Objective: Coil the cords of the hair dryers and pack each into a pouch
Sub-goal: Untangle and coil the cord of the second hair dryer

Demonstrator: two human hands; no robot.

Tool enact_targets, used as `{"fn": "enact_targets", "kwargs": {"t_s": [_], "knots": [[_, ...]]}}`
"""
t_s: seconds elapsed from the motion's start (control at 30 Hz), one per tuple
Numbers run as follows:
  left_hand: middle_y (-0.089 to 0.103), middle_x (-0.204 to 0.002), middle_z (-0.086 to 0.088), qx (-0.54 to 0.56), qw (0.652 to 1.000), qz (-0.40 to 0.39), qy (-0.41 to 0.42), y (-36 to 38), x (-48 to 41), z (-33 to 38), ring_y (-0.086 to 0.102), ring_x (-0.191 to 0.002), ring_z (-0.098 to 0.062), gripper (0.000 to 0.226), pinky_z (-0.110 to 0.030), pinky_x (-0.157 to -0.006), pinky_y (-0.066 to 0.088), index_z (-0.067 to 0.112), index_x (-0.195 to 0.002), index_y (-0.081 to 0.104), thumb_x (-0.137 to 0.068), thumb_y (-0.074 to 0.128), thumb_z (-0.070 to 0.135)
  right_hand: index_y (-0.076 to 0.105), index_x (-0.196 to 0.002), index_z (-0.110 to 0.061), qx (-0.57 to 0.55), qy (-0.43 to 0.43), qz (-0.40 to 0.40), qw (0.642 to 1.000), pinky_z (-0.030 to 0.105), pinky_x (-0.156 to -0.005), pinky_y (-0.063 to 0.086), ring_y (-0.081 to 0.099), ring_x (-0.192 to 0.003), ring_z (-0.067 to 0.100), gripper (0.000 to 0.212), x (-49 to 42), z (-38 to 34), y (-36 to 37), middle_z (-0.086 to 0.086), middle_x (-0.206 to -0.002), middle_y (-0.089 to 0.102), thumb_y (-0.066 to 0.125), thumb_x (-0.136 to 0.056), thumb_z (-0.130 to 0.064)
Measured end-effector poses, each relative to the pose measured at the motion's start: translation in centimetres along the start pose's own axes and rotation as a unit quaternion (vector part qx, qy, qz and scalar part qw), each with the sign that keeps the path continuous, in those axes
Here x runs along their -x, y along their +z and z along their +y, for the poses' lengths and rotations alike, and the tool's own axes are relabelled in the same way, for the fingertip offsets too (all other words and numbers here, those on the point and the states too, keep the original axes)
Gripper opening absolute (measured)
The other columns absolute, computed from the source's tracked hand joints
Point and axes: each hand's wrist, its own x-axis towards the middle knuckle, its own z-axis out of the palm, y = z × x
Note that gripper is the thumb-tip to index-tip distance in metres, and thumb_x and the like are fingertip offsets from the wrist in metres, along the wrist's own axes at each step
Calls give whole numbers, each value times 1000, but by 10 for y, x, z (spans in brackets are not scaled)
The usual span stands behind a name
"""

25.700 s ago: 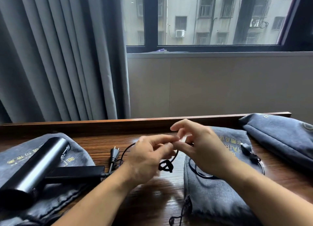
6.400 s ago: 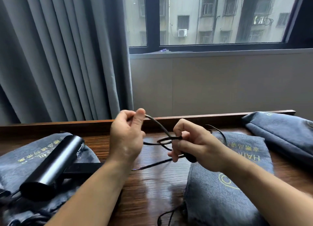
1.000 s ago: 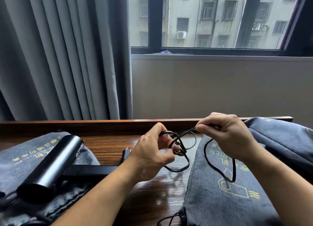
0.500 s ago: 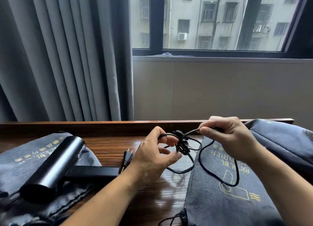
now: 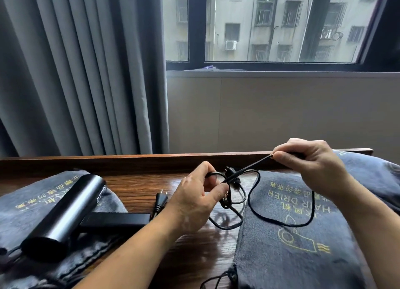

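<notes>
Cord (image 5: 253, 220), thin, black and likely limp, loops at centre frame, left hand (image 5: 194, 204) pinching the tangled coil, right hand (image 5: 311, 169) pinching a taut strand, best gripped at the bundle.

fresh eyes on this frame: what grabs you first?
Centre frame: the left hand and the right hand pull a black cord taut above the wooden table, loose loops sagging onto a grey "HAIR DRIER" pouch. At left, a black hair dryer lies on another grey pouch, a plug beside its handle.
</notes>
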Motion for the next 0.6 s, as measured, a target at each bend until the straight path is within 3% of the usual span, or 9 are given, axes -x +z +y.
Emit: {"fn": "enact_targets", "kwargs": {"t_s": [0.13,0.23,0.3,0.37,0.43,0.47,0.53,0.6], "knots": [[63,-83,-7,-60,998,-13,5,-1,0,0,60,-75,-22,23,-46,-76,51,26,-87,47,-87,61,44,78,-82,-12,17,7,34,999,16,-69,48,63,-71,10,10,0,2,-15,-2,-74,71,72,-81,-20],[61,-80,-12,-67,998,-7,-18,-10,3,-4,52,-65,-21,26,-49,-71,50,21,-86,49,-87,58,46,78,-80,-20,107,4,63,992,16,-67,47,63,-69,9,7,4,7,-34,-6,-74,70,72,-82,-23],[58,-73,-6,-74,997,10,-27,-12,4,-7,52,-64,-20,24,-47,-70,50,21,-85,50,-90,57,43,78,-78,-29,180,34,33,983,21,-65,46,63,-67,11,7,7,2,-42,-6,-75,69,73,-80,-33],[52,-69,4,-79,996,26,-27,-12,4,-8,48,-62,-13,20,-45,-69,48,21,-84,49,-94,58,35,76,-71,-38,261,91,-48,960,20,-63,46,63,-66,7,11,8,5,-44,-12,-73,69,80,-80,-33],[54,-70,2,-81,996,26,-24,-11,3,-6,47,-63,-11,19,-46,-69,48,22,-84,49,-95,59,34,73,-69,-45,357,116,-108,921,24,-76,52,66,-78,2,19,9,4,-35,-18,-81,71,77,-84,-35],[56,-72,-2,-85,996,22,-24,-11,3,-5,48,-64,-11,19,-45,-69,48,23,-84,49,-94,59,35,73,-78,-46,388,107,-134,906,28,-86,52,66,-88,2,8,9,2,-25,-20,-92,72,68,-82,-42],[59,-74,-1,-104,994,16,-22,-9,3,-3,49,-64,-9,20,-39,-69,48,24,-85,48,-95,60,35,73,-108,-41,418,69,-162,891,33,-104,46,62,-110,7,48,7,-11,0,-20,-115,69,48,-69,-51],[59,-72,1,-121,992,16,-16,-5,4,0,48,-62,-7,20,-35,-68,46,24,-85,48,-96,61,35,68,-123,-36,401,16,-170,900,31,-107,43,59,-112,8,59,9,-21,31,-17,-119,67,46,-70,-51]]}}
